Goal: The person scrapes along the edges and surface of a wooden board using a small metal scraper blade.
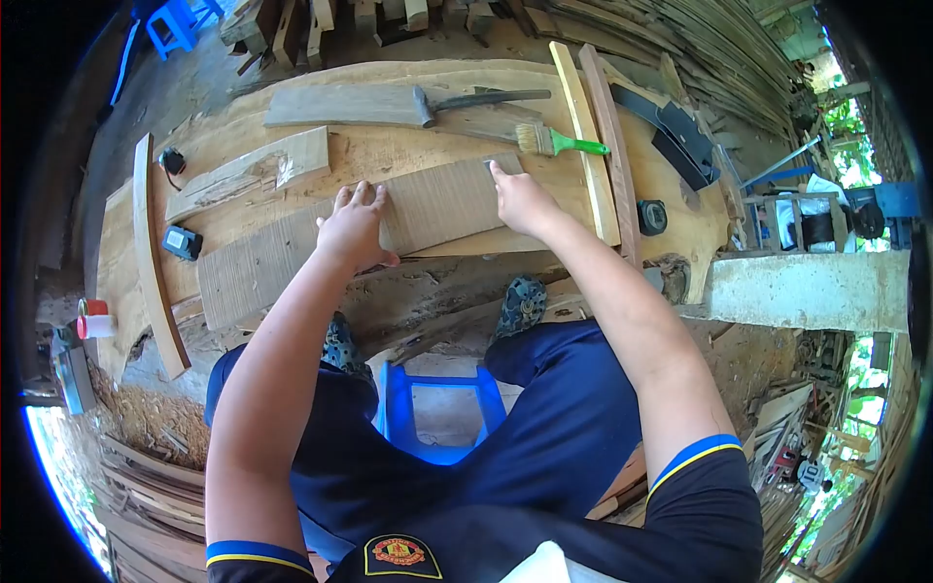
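Observation:
A long grey-brown wooden board [442, 202] lies aslant on a large wooden slab [389, 80]. My left hand [352, 231] rests on its middle, fingers spread over the top face and thumb by the near edge. At the board's right end is my right hand [525, 202], its index finger pointing to the far corner and the other fingers curled. A small dark patch shows under that fingertip; I cannot tell what it is. Beyond the board lie a hammer [424, 107] and a green-handled brush [566, 143].
Two wooden strips, a pale one [583, 146] and a brown one [612, 155], cross the slab at right near a black tool [680, 136]. A curved strip [151, 257] and a tape measure [182, 243] lie left. Below is a blue stool [442, 452].

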The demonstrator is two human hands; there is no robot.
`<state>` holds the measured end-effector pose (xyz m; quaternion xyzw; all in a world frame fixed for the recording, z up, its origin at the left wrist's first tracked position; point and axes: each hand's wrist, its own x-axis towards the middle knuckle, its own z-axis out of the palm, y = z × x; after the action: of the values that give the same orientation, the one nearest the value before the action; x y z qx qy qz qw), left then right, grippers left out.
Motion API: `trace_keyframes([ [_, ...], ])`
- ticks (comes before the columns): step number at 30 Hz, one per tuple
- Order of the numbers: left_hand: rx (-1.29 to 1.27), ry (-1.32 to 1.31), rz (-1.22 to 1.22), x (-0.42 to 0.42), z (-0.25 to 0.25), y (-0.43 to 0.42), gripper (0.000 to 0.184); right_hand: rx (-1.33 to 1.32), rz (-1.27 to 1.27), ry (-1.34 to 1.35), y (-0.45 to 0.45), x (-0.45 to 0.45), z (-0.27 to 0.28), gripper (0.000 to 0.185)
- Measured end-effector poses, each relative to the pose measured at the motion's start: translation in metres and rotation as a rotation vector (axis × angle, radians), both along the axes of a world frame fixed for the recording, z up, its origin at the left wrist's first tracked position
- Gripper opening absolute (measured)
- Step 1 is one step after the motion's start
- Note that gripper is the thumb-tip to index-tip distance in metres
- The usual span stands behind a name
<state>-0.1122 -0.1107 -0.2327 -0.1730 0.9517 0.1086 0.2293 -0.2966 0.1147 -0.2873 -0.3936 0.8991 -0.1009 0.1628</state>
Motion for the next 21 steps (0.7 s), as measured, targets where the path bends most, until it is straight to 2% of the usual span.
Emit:
trace_keyframes([
  [11,0.000,-0.014,0.010,-0.002,0.003,0.001,0.122,-0.052,0.067,-0.072,0.045,0.039,0.025,0.049],
  [21,-0.003,-0.011,0.007,-0.002,-0.001,0.001,0.122,-0.067,0.022,0.013,-0.006,0.003,0.002,0.049],
])
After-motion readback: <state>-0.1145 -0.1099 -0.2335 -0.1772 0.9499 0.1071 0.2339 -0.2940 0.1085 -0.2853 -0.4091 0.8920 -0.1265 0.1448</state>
